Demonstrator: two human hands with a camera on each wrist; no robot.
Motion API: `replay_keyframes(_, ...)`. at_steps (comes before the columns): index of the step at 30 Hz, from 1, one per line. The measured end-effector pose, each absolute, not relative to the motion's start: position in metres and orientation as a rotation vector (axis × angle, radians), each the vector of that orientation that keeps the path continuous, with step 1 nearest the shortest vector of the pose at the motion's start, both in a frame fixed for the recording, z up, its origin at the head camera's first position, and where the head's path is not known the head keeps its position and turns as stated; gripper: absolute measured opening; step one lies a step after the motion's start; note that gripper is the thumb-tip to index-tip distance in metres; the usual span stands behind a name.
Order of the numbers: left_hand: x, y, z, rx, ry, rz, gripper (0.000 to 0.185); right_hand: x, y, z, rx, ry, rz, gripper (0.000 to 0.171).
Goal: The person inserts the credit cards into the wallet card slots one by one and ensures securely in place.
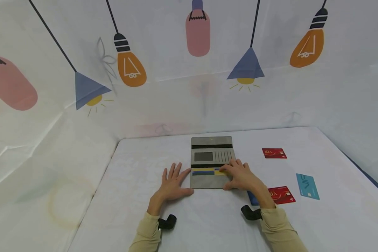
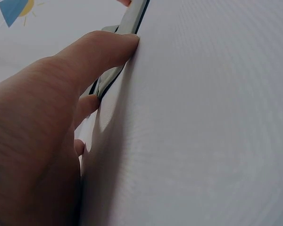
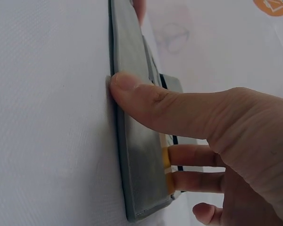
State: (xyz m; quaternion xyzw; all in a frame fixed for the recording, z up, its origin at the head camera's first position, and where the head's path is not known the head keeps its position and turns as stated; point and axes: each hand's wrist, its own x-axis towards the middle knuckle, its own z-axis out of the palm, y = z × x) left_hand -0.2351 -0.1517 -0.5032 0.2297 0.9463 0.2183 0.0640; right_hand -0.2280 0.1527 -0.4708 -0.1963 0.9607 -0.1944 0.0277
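Okay, gray wallet (image 1: pixel 204 182) lies unfolded on white table (image 1: pixel 214 224). Left hand (image 1: pixel 172 187): fingers spread, thumb and index at wallet's left side. Right hand (image 1: pixel 242 176), apart from left, pinches wallet's near panel, thumb on near edge, fingertips on yellow card (image 1: pixel 218 173). Teal card (image 1: pixel 307 186) lies off right.

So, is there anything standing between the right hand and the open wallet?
Nothing visible does: the right hand touches the open grey wallet. The nearer red card lies to their right, not between them.
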Motion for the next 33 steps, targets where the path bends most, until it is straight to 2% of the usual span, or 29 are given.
replay_keyframes(12, -0.236, -0.1508, -0.5048, 0.681, 2.855, 0.629, 0.08, -0.2259, 0.1484, -0.4681, -0.651, 3.013, -0.511, 0.047)
replay_keyframes(28, -0.2357, -0.1511, -0.5033, 0.693, 2.85, 0.681, 0.079, -0.2289, 0.1502, -0.4682, -0.631, 2.996, -0.448, 0.049)
replay_keyframes(33, -0.236, -0.1507, -0.5043, 0.691, 2.85, 0.66, 0.079, -0.2279, 0.1559, -0.4649, -0.566, 2.894, -0.554, 0.044)
